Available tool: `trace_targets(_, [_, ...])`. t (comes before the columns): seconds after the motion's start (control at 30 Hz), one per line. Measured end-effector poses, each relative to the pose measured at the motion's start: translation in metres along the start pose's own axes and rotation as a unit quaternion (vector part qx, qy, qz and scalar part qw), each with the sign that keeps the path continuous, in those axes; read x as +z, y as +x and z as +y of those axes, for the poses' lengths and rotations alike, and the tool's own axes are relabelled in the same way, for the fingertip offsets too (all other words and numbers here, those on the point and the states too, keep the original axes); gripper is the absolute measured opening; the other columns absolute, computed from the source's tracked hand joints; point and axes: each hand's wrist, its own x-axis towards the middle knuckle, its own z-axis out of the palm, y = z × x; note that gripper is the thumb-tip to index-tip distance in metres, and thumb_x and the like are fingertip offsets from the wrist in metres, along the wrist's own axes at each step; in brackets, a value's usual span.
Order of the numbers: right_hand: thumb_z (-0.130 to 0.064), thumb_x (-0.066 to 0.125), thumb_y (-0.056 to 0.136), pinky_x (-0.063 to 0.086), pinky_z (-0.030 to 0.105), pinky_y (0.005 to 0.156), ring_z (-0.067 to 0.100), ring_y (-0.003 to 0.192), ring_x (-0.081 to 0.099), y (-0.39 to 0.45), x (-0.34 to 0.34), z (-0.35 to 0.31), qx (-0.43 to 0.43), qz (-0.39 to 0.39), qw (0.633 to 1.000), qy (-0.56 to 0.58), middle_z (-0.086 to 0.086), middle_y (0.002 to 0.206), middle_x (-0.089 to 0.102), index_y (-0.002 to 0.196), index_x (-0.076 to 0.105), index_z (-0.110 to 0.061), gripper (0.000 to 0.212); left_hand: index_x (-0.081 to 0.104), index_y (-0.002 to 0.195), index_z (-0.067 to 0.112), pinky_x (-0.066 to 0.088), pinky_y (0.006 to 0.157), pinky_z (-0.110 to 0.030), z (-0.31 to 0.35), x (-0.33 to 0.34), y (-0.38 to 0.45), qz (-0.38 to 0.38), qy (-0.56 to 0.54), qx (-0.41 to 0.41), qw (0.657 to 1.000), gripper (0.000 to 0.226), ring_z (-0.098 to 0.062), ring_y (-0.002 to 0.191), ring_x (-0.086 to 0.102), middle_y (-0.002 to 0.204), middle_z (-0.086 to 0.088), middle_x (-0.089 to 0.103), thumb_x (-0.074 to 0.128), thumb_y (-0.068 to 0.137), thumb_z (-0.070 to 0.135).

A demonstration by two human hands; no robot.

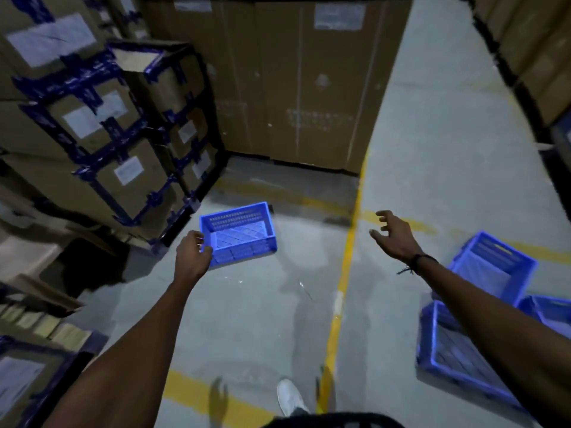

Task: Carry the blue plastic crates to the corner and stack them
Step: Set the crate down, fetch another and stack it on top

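Observation:
A blue plastic crate (244,239) with slotted walls sits upright and empty near the corner formed by stacked boxes. My left hand (191,254) is at its near left corner, fingers curled over the rim. My right hand (392,236) hovers to the right of the crate, well apart from it, fingers spread and holding nothing. More blue crates lie on the floor at the right: one on its side (494,267), one tilted in front (454,350), and part of a third (553,313) at the frame edge.
Taped cardboard boxes (117,168) are stacked on the left. Tall cartons (296,88) stand behind the corner. A yellow floor line (343,273) runs between the crate and the pile. More boxes line the far right (543,66). My white shoe (290,396) is below.

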Motion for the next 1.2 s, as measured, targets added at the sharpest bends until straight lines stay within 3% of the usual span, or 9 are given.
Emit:
trace_targets(0.13, [-0.024,0.068,0.084,0.048,0.032,0.082,0.029,0.094,0.065,-0.087,-0.039,0.069,0.062,0.041,0.997,0.008,0.015,0.119,0.062,0.128,0.049,-0.011,0.050,0.060,0.111,0.002,0.048,0.089,-0.039,0.033,0.051,-0.067,-0.040,-0.015,0.012,0.999,0.029,-0.034,0.100,0.064,0.109,-0.017,0.066,0.063,0.082,0.005])
trace_targets(0.3, [-0.025,0.069,0.080,0.050,0.036,0.082,0.031,0.090,0.068,-0.221,-0.090,0.163,0.145,0.097,0.984,0.032,0.016,0.112,0.065,0.124,0.053,-0.007,0.050,0.061,0.108,0.000,0.044,0.084,-0.036,0.090,0.129,-0.174,-0.116,-0.027,0.038,0.992,0.026,-0.030,0.091,0.062,0.106,-0.017,0.066,0.064,0.082,0.002])
trace_targets(0.53, [-0.016,0.071,0.079,0.051,0.038,0.082,0.030,0.090,0.067,-0.412,-0.162,0.276,0.293,0.202,0.933,0.057,0.011,0.106,0.068,0.117,0.057,-0.011,0.040,0.064,0.107,0.004,0.048,0.085,-0.035,0.176,0.225,-0.308,-0.231,-0.013,0.121,0.965,0.026,-0.030,0.091,0.067,0.104,-0.014,0.069,0.065,0.081,0.003])
trace_targets(0.67, [-0.013,0.069,0.083,0.050,0.038,0.084,0.033,0.095,0.067,-0.480,-0.194,0.324,0.339,0.229,0.909,0.077,0.015,0.116,0.064,0.124,0.052,-0.006,0.045,0.063,0.102,0.005,0.045,0.080,-0.031,0.233,0.276,-0.356,-0.276,-0.013,0.171,0.946,0.023,-0.030,0.090,0.067,0.103,-0.012,0.068,0.065,0.080,0.003])
trace_targets(0.73, [-0.014,0.070,0.083,0.048,0.035,0.085,0.033,0.095,0.066,-0.502,-0.206,0.344,0.365,0.244,0.896,0.067,0.014,0.116,0.065,0.125,0.053,-0.005,0.046,0.062,0.106,0.005,0.045,0.079,-0.030,0.259,0.303,-0.375,-0.304,-0.006,0.187,0.934,0.025,-0.029,0.091,0.066,0.106,-0.011,0.067,0.064,0.081,0.005])
trace_targets(0.9, [-0.021,0.069,0.082,0.053,0.048,0.086,0.035,0.098,0.065,-0.520,-0.232,0.404,0.405,0.244,0.880,0.058,0.016,0.115,0.066,0.126,0.053,-0.011,0.048,0.062,0.107,0.005,0.051,0.082,-0.035,0.322,0.376,-0.405,-0.352,-0.011,0.225,0.908,0.026,-0.028,0.090,0.066,0.106,-0.011,0.067,0.063,0.081,0.006])
trace_targets(1.2, [-0.021,0.068,0.084,0.053,0.045,0.087,0.031,0.096,0.065,-0.429,-0.266,0.525,0.441,0.223,0.867,0.070,0.016,0.111,0.067,0.128,0.051,-0.011,0.049,0.062,0.105,0.002,0.049,0.080,-0.034,0.408,0.526,-0.394,-0.398,-0.008,0.205,0.894,0.024,-0.030,0.092,0.065,0.104,-0.013,0.067,0.061,0.081,0.003])
